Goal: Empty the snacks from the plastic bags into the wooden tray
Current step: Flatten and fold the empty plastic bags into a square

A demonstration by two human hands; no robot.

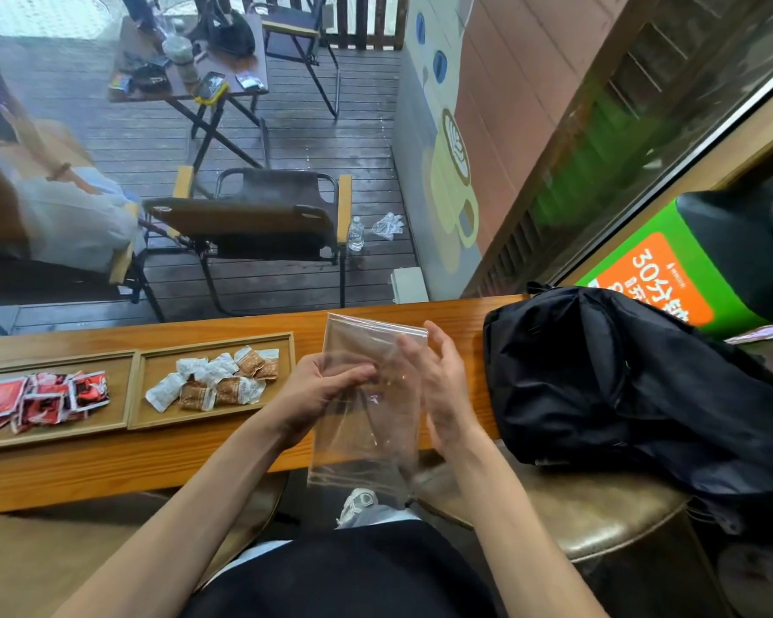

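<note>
A clear plastic zip bag (367, 443) hangs upright between my hands over the counter's near edge, and it looks empty. My left hand (320, 390) pinches the bag at mid-height from the left. My right hand (438, 385) lies behind the bag's right side with fingers fairly straight, seen partly through the plastic. A two-part wooden tray (132, 385) sits on the counter to the left. Its right compartment holds several white-and-brown snack packets (217, 383). The left compartment holds several red snack packets (41, 401).
A black backpack (621, 385) lies on a brown stool (599, 510) just right of my hands. The wooden counter (108, 466) runs along a window. Outside stand folding chairs and a table. A green sign (670, 269) is at the far right.
</note>
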